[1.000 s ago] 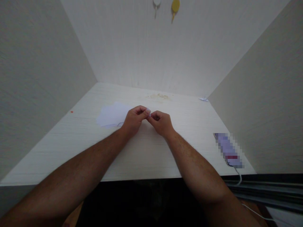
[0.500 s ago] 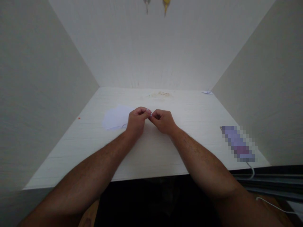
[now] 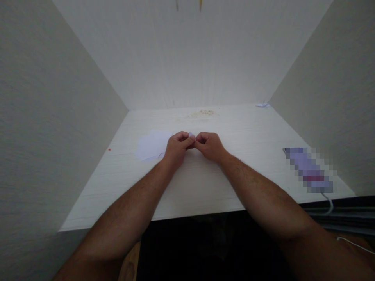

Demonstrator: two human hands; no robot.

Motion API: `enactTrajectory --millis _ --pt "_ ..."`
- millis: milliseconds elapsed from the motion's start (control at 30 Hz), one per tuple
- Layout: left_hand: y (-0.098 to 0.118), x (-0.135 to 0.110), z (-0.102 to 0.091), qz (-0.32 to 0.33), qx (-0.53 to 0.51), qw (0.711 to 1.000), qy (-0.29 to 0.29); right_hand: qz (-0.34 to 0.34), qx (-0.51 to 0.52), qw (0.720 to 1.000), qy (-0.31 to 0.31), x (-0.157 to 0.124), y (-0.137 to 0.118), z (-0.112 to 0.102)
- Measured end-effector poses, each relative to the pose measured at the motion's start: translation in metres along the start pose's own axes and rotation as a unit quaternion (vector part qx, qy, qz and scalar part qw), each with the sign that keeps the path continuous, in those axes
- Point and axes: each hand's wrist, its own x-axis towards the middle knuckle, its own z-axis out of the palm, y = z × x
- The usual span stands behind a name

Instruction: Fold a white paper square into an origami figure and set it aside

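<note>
Between my fingertips is a small piece of white paper [image 3: 191,135], mostly hidden by the fingers. My left hand [image 3: 179,146] is closed, pinching the piece with thumb and forefinger. My right hand [image 3: 210,146] is also closed in a pinch, its fingertips meeting the left ones at the paper's edge. A larger white sheet of paper [image 3: 150,145] with an uneven outline lies flat on the table just left of my left hand, which covers part of it.
The white table [image 3: 193,187] has panels on its left, back and right. A blurred-out device [image 3: 307,169] with a white cable [image 3: 330,205] lies at the right. Folded paper [image 3: 263,105] sits in the back right corner, crumbs [image 3: 205,113] at the back, a red speck [image 3: 109,149] at left.
My view has shifted, so the table's contents appear further right. Slightly more of the small white paper shows above my left thumb. Both hands keep their pinch.
</note>
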Motion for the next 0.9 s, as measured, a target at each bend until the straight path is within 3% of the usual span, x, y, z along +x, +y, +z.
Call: enactTrajectory --millis 300,633,900 --pt "0.0029 0.0027 -0.0019 -0.003 -0.023 1.0 0.005 -0.017 0.015 0.999 -0.025 -0.0009 -0.0003 0.0016" --pt "0.0003 0.0037 -0.0033 0.059 0.066 0.996 0.008 -0.01 0.028 0.999 -0.028 0.0006 -0.0051 -0.0033" --pt "0.0006 0.0053 -0.006 0.054 0.086 0.995 -0.012 -0.007 0.038 0.998 -0.039 0.0028 -0.0011 -0.0032"
